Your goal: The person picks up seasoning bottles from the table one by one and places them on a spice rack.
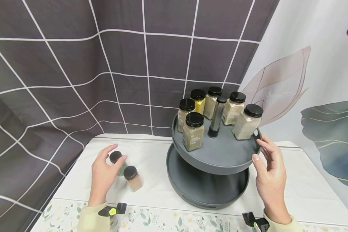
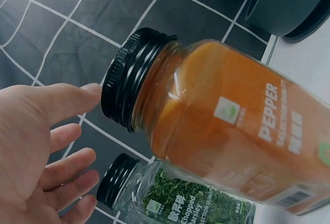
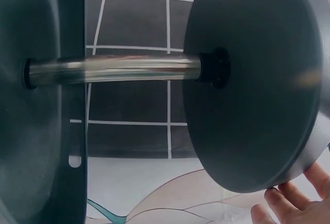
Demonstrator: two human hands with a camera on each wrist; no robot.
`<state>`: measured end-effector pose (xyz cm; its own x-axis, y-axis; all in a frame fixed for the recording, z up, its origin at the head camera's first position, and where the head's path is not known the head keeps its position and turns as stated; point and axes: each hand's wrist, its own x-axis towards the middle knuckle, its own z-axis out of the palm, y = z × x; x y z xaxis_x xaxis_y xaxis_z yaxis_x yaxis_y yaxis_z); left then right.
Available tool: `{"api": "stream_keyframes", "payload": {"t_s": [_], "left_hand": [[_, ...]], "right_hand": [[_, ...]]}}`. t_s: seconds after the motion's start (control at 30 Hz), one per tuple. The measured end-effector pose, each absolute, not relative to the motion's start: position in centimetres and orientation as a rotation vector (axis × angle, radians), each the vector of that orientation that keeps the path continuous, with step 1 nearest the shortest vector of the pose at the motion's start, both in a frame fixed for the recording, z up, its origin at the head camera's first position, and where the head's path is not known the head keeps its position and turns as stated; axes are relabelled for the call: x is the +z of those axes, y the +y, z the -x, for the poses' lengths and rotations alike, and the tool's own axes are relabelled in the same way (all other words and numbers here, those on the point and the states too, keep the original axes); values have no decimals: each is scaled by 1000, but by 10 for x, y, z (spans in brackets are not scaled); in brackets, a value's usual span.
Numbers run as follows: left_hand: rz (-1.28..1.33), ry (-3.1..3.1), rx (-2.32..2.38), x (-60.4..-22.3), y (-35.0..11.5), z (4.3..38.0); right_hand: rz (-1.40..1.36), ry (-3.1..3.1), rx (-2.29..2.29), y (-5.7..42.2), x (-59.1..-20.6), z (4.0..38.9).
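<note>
My left hand (image 1: pixel 103 170) is beside two spice jars on the white surface, thumb and fingers parted around the black cap of a chopped parsley jar (image 2: pixel 180 198). Nearer the front stands an orange pepper jar (image 1: pixel 134 183), large in the left wrist view; that hand holds neither jar. At the right, my right hand (image 1: pixel 271 167) touches the outer rim of a dark grey two-tier turntable's upper tray (image 1: pixel 220 154) with thumb and fingertips. In the right wrist view, fingertips (image 3: pixel 281 203) meet the tray's edge. Several black-capped jars, including a yellow one (image 1: pixel 199 104), stand on this tray.
Below is the turntable's lower tray (image 1: pixel 203 190), joined to the upper one by a shiny metal post (image 3: pixel 139 68). A dark capped tube (image 1: pixel 217 119) rises among the jars. Behind hangs a dark curtain (image 1: pixel 168 54) with white grid lines; floral cloth (image 1: pixel 162 220) lies along the front.
</note>
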<state>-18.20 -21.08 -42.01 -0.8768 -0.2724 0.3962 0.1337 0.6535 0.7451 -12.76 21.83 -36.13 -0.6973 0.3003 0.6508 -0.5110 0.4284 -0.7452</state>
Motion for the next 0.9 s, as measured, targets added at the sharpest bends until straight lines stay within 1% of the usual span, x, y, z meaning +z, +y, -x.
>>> {"api": "stream_keyframes", "payload": {"t_s": [0.17, 0.47, 0.9], "left_hand": [[-110, -2409, -1103, -423, -215, 184], [-220, -2575, -1081, -429, -219, 184], [-252, -2695, -1090, -436, -221, 189]], "right_hand": [[-168, -1909, 1359, 217, -361, 127], [-176, -1900, 1374, 216, -363, 127], [-189, -1871, 1385, 214, -364, 126]]}}
